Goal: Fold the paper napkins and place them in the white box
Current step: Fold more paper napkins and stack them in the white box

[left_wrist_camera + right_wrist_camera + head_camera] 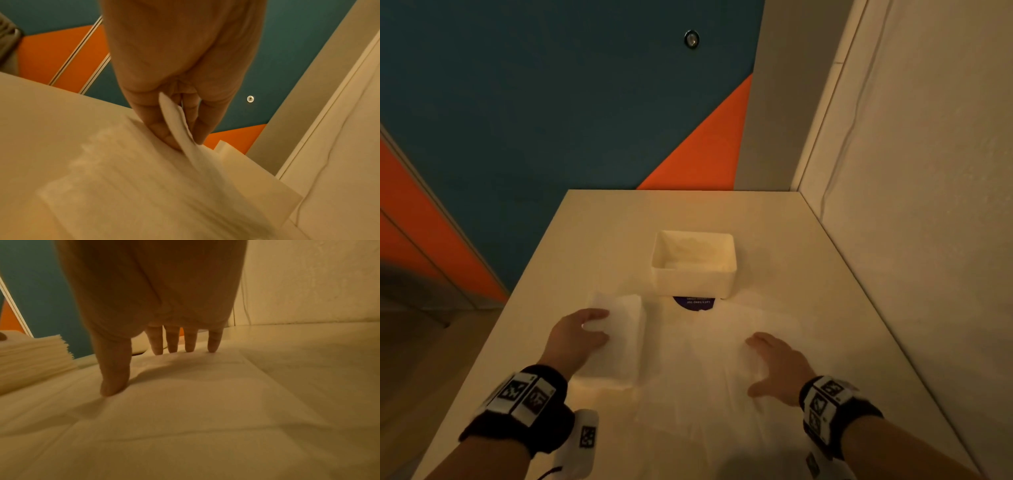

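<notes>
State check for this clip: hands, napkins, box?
Left hand: pinches the top napkin off the stack.
Right hand: fingers straight, pressing on the spread napkin.
Spread napkin: unfolded, flat on the table.
White box: upright, open, something white inside.

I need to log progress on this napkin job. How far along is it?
Done: the white box seems to hold some white paper already, though how much is unclear. In hand: the left hand pinches the top napkin off the stack, while the right hand presses straight fingers on an unfolded napkin spread on the table. Left: folding that one and working through the stack.
</notes>
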